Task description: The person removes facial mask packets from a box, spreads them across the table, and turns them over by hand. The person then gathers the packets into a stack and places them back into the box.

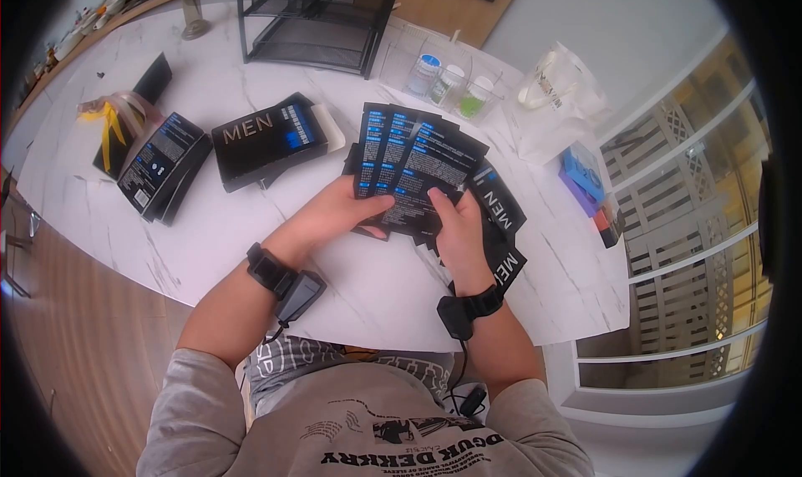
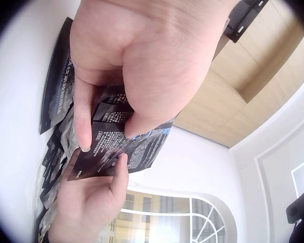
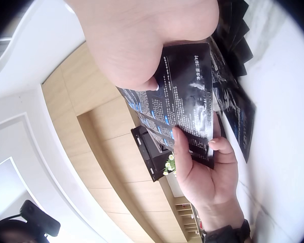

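Observation:
Several flat black sachets [image 1: 434, 164], printed with small white text and blue bars, are fanned out over the table between both hands. My left hand [image 1: 330, 214] grips the left side of the fan, its thumb on the printed face and fingers behind. On the other side, my right hand [image 1: 462, 236] pinches the fan with its thumb [image 3: 144, 83] on top. More black sachets marked MEN [image 1: 501, 214] lie beside and under the right hand, partly covered by it.
A black MEN box [image 1: 266, 141] with an open flap lies left of the hands, near a stack of black packets [image 1: 163, 168]. Behind stand a mesh rack [image 1: 313, 47] and lidded bottles [image 1: 447, 80]. A white bag [image 1: 555, 101] and small coloured boxes [image 1: 585, 180] sit at right.

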Tool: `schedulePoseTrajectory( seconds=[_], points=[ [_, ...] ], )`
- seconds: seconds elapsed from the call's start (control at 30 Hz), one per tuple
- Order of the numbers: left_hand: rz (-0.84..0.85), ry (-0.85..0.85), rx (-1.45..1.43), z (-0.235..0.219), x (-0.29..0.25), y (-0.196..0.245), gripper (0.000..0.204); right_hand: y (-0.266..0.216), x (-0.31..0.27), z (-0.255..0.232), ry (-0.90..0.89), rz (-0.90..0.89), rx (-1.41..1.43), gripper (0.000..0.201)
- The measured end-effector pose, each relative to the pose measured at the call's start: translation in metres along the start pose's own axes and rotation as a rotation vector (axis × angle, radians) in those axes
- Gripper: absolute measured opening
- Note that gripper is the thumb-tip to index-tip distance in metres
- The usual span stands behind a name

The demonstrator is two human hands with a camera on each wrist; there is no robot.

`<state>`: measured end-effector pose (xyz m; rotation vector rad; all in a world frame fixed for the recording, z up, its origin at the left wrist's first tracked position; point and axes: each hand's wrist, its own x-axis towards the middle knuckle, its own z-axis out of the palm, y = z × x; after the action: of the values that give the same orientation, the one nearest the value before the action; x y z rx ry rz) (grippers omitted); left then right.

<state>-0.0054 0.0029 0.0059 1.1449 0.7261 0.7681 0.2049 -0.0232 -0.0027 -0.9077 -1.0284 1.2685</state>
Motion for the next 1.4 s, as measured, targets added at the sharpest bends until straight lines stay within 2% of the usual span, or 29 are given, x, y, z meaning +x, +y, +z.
schedulePoseTrajectory(
  seconds=[0.83, 0.93, 1.07, 1.23, 1.27, 1.33, 1.37, 1.4],
  points=[
    [-0.011, 0.010, -0.028, 0.001, 0.001, 0.000, 0.029, -0.005, 0.001, 0.008, 0.016, -0.068, 0.000, 0.027],
    [0.016, 0.033, -0.060, 0.004, 0.000, 0.003, 0.026, -0.008, 0.001, 0.009, 0.031, -0.053, 0.045, 0.027],
    [0.004, 0.070, -0.113, 0.004, -0.002, 0.005, 0.023, -0.006, 0.002, 0.000, -0.042, 0.010, 0.049, 0.026],
    [0.097, 0.040, 0.077, -0.009, 0.000, -0.003, 0.025, 0.002, 0.001, -0.013, -0.096, -0.023, 0.010, 0.024],
    [0.106, 0.046, 0.093, -0.009, -0.001, -0.001, 0.026, 0.000, 0.002, -0.015, -0.160, -0.151, -0.094, 0.025],
    [0.398, 0.009, 0.263, -0.014, 0.001, -0.002, 0.029, -0.006, 0.005, -0.015, -0.284, -0.408, -0.302, 0.028],
    [0.544, -0.011, 0.348, -0.015, 0.002, -0.002, 0.031, -0.005, 0.005, -0.015, -0.284, -0.395, -0.269, 0.030],
    [0.552, -0.004, 0.346, -0.015, 0.001, -0.002, 0.031, -0.003, 0.006, -0.013, -0.285, -0.381, -0.236, 0.032]
  ],
)
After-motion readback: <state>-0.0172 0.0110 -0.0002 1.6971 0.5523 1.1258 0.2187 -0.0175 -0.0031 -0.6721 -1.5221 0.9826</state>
